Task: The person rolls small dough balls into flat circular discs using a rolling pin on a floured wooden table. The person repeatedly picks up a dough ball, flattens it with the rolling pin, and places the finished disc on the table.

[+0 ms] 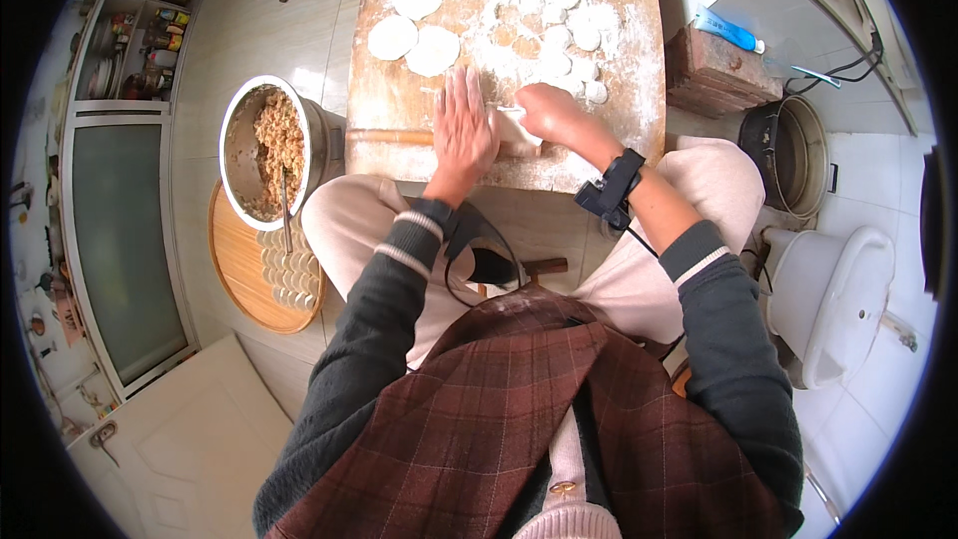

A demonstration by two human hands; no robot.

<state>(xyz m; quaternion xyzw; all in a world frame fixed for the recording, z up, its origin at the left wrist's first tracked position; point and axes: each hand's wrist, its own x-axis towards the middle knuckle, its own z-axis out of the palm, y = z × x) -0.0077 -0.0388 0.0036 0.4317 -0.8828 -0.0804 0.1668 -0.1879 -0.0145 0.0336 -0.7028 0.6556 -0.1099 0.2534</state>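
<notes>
My left hand (465, 128) lies flat, its fingers stretched out, over a thin wooden rolling pin (391, 137) near the front edge of the floured board (619, 145). The pin's left end shows beyond the palm; the rest is mostly hidden. Beside it, my right hand (555, 116) is closed on the edge of a dough wrapper (522, 138), which lies between the two hands. Ahead of my left hand are several rolled round wrappers (433, 50). Small flattened dough pieces (556, 38) lie in loose flour ahead of my right hand.
On the left stands a bowl (232, 120) of minced filling (279, 135) with a spoon (285, 210) in it. Below it, a round wooden tray (235, 265) carries rows of dumplings (289, 269). Bricks (714, 70), a dark pot (788, 155) and a white basin (838, 309) are at the right.
</notes>
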